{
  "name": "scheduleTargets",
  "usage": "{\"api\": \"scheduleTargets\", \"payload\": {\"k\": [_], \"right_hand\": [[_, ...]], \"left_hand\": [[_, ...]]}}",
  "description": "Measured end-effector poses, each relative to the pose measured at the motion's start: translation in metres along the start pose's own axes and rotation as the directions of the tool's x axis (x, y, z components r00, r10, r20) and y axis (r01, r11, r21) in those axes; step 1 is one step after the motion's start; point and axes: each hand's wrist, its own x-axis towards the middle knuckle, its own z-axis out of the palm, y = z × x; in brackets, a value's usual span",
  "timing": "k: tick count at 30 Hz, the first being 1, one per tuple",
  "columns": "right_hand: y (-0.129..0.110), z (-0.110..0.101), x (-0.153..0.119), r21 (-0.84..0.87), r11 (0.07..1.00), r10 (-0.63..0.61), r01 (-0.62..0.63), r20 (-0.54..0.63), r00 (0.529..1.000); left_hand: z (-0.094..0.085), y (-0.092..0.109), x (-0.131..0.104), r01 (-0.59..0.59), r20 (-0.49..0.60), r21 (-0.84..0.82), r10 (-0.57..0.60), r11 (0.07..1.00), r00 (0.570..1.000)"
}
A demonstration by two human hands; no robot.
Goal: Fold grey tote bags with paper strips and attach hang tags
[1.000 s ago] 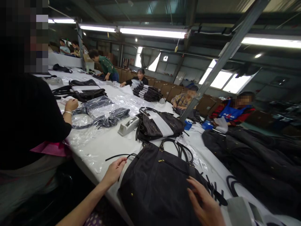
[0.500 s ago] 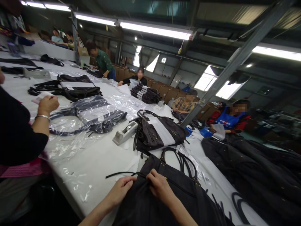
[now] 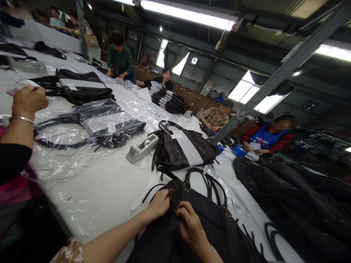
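Observation:
A black handbag [image 3: 203, 215] with thin looped handles and brass-coloured fittings lies on the white table in front of me. My left hand [image 3: 160, 202] is closed around a thin black strap [image 3: 150, 190] at the bag's upper left corner; the strap's loose end curves out to the left. Just right of it, my right hand [image 3: 189, 221] pinches at the bag's top edge beside a small metal fitting. Its curled fingers hide what is between them. Beyond lies another black handbag [image 3: 207, 148], wrapped with a white paper band [image 3: 186, 146].
A grey tape dispenser [image 3: 142, 148] stands left of the banded bag. Plastic-wrapped bags [image 3: 101, 117] lie farther left, near a co-worker's hand [image 3: 29, 100]. A heap of black bags [image 3: 287, 193] fills the right side. A metal post [image 3: 263, 87] slants up from the table. Several co-workers sit or stand around.
My left hand has moved up and right along the strap, closer to the bag's top edge. My right hand has shifted slightly down and right. The co-worker's hand at left has moved leftward in view.

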Motion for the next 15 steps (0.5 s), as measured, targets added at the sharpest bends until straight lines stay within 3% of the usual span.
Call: {"api": "scheduleTargets", "payload": {"k": [2, 3, 4, 5, 7, 8, 11, 13, 15], "right_hand": [[0.006, -0.002, 0.006, 0.042, 0.998, 0.059, -0.056, -0.089, 0.994], [0.012, -0.002, 0.010, 0.056, 0.986, 0.162, -0.154, -0.185, 0.969], [0.020, -0.002, 0.014, 0.082, 0.951, 0.308, -0.297, -0.282, 0.909], [0.029, -0.001, 0.018, 0.123, 0.885, 0.463, -0.450, -0.350, 0.814], [0.048, 0.004, 0.025, 0.205, 0.719, 0.688, -0.664, -0.345, 0.638], [0.055, 0.008, 0.028, 0.236, 0.664, 0.745, -0.709, -0.294, 0.599], [0.064, 0.020, 0.031, 0.343, 0.609, 0.790, -0.715, -0.180, 0.586], [0.060, 0.026, 0.031, 0.394, 0.593, 0.797, -0.702, -0.166, 0.581], [0.054, 0.030, 0.029, 0.386, 0.603, 0.791, -0.698, -0.179, 0.584]], "left_hand": [[0.008, -0.001, 0.006, -0.028, -0.034, 0.012, 0.029, 1.000, 0.999], [0.015, -0.001, 0.008, -0.034, -0.043, 0.024, 0.035, 0.999, 0.998], [0.022, -0.001, 0.008, -0.028, -0.053, 0.041, 0.030, 0.999, 0.998], [0.029, -0.002, 0.008, -0.013, -0.066, 0.061, 0.017, 0.998, 0.998], [0.037, -0.003, 0.008, 0.021, -0.091, 0.096, -0.013, 0.995, 0.996], [0.038, -0.004, 0.009, 0.028, -0.098, 0.107, -0.018, 0.994, 0.995], [0.027, -0.004, 0.012, -0.065, -0.106, 0.083, 0.074, 0.994, 0.992], [0.019, -0.003, 0.016, -0.179, -0.118, 0.085, 0.188, 0.980, 0.975], [0.017, -0.004, 0.020, -0.210, -0.146, 0.172, 0.236, 0.962, 0.961]]}}
